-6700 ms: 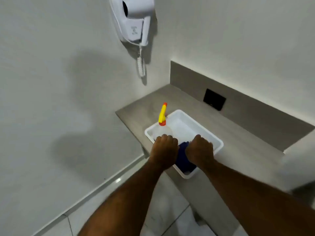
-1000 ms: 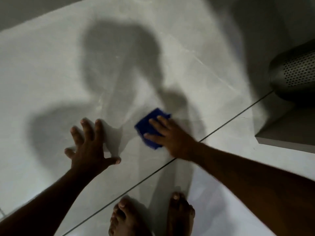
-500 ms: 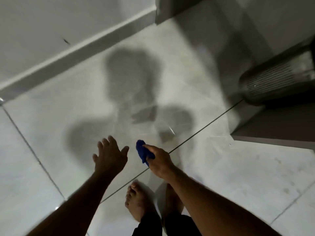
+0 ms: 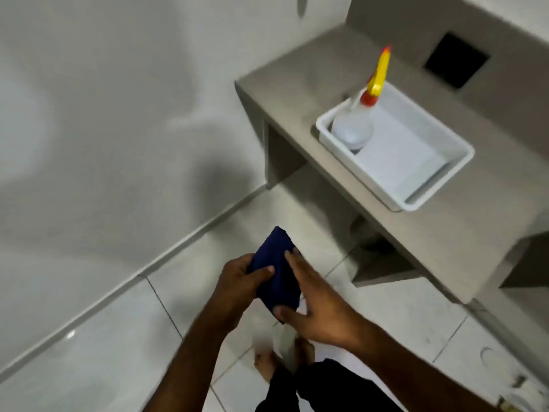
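1. The left hand (image 4: 237, 278) grips a folded dark blue cloth (image 4: 276, 272), thumb across its face and fingers curled behind, likely to steady it.
2. The right hand (image 4: 315, 304) lies flat along the cloth's other side, fingers straight and thumb at the lower corner, seemingly pressing the fold smooth.
3. The cloth is held in the air above the pale tiled floor (image 4: 104, 337).
4. Farther right, a white tub (image 4: 439, 185) sits at the front edge of the grey counter (image 4: 297, 93). A spray bottle (image 4: 352, 129) stands in its left corner, leaving room beside it.
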A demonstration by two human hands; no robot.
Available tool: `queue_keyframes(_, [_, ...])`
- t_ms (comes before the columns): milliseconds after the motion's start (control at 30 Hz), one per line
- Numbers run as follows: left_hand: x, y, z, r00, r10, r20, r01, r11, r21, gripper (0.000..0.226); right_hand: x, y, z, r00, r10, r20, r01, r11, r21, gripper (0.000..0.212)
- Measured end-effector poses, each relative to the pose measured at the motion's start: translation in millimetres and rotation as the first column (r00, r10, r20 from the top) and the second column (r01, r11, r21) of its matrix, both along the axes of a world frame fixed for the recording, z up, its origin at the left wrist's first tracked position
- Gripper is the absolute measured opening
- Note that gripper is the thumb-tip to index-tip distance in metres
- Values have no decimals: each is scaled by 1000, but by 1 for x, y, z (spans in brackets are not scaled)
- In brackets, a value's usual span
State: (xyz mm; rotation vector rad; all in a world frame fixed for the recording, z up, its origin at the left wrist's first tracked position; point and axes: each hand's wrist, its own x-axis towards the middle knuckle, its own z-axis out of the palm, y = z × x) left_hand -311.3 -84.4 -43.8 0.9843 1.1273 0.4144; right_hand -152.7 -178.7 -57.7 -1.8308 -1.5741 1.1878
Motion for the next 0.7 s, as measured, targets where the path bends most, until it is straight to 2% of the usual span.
queue_keyframes(67, [-2, 8, 37, 994, -88, 67, 84, 994, 68, 22, 21, 4, 36, 974, -192, -116, 187, 981, -55, 101])
queue_keyframes(133, [3, 18, 63, 972, -185, 146, 173, 981, 89, 28, 42, 13, 61, 838, -391, -380, 343, 920, -191, 97])
queue_keyframes(200, [15, 25, 82, 942, -260, 211, 247, 965, 86, 37, 60, 19, 75, 639, -411, -650, 307, 911, -274, 76])
queue_keyframes(267, [29, 33, 95, 939, -281, 197, 264, 958, 110, 36, 72, 25, 87, 561, -357, -747, 247, 933, -260, 56])
queue_keyframes(400, [77, 48, 101, 988, -140, -63, 152, 950, 274, 22, 110, 42, 107, 653, -402, -642, 404, 902, -155, 31])
queue_keyframes(533, [157, 67, 97, 978, -66, -198, 140, 909, 392, 28, 174, 67, 111, 753, -546, -367, 582, 813, -17, 17])
queue_keyframes(600, [206, 77, 90, 956, -53, -288, 188, 866, 464, 28, 212, 80, 106, 777, -600, -190, 616, 787, 36, 16])
queue_keyframes(700, [279, 91, 71, 858, -55, -510, 380, 737, 559, 26, 270, 102, 88, 761, -648, -7, 649, 761, 9, 22])
